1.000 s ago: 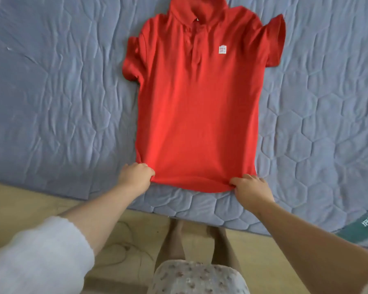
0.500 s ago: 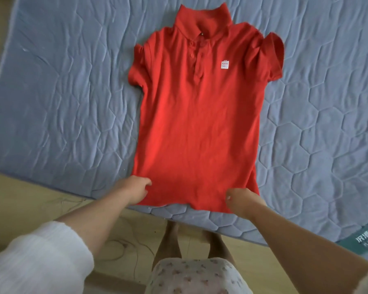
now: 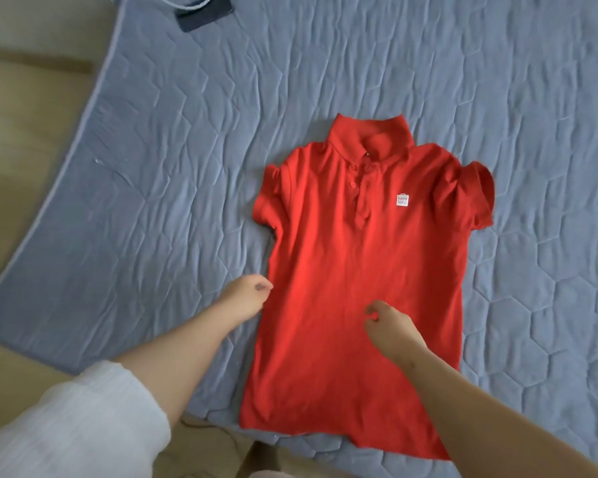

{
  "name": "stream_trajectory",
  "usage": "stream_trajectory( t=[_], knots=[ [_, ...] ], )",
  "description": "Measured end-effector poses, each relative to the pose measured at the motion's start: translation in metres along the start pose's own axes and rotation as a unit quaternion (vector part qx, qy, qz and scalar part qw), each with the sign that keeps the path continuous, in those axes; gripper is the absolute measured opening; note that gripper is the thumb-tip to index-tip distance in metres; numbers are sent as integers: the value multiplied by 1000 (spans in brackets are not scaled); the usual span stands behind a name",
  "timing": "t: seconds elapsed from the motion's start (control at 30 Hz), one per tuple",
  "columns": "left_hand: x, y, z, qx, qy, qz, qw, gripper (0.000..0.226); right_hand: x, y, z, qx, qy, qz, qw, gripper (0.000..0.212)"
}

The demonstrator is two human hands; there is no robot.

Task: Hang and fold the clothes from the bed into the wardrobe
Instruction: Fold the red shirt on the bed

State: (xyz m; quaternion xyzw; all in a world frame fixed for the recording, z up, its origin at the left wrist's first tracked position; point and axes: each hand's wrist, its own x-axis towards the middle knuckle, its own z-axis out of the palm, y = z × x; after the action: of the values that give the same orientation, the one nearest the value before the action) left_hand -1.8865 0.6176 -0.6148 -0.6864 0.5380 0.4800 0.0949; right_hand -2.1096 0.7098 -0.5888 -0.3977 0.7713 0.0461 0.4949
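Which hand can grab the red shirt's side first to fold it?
Probably the left hand: it is right at the red shirt's side edge. The right hand is over the shirt's middle, away from both side edges.

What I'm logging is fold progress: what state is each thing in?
Red polo shirt: unfolded, flat, front up.
Left hand: fingers curled at the shirt's edge; grip unclear.
Right hand: fingers curled over the shirt's middle; grip unclear.
Mattress: cover wrinkled, shirt on it.
Dark item: partly out of frame.

Quilted blue mattress (image 3: 325,63); beige floor (image 3: 32,125); soft even light
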Motion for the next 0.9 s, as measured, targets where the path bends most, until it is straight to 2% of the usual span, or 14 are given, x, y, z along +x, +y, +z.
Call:
stream_trajectory(
  t=[0.07,0.13,0.23,0.3,0.37,0.4,0.57,0.63,0.7,0.73,0.8,0.87,0.9],
  knots=[
    [28,8,-10,-159,13,-58,986,25,26,-20,3,30,12,10,999,37],
    [60,17,-19,-301,53,-104,946,28,58,-39,7,61,39,15,997,38],
    [107,28,-26,-355,114,-131,919,49,102,-60,11,106,72,9,992,39],
    [130,39,-26,-407,67,-159,897,53,126,-66,15,115,80,6,990,41],
    [146,49,-28,-496,-27,-169,852,43,142,-66,21,126,81,-5,989,46],
    [153,52,-30,-524,-49,-167,834,37,148,-65,23,134,90,-16,987,49],
    [183,54,-26,-585,1,-190,789,3,160,-47,22,201,177,-17,963,45],
    [185,45,-30,-589,18,-172,789,7,157,-40,21,202,168,-9,965,43],
    [187,27,-38,-583,64,-150,796,25,155,-36,19,193,154,-12,969,43],
    [187,14,-43,-592,95,-144,787,30,156,-36,18,192,149,-12,970,43],
    [182,-9,-51,-598,131,-157,775,24,159,-36,16,193,139,-9,971,43],
    [176,-16,-54,-590,102,-182,780,21,163,-37,18,186,125,-8,975,43],
    [173,-11,-55,-574,72,-187,794,15,164,-36,19,182,119,-7,976,44]
  ],
)
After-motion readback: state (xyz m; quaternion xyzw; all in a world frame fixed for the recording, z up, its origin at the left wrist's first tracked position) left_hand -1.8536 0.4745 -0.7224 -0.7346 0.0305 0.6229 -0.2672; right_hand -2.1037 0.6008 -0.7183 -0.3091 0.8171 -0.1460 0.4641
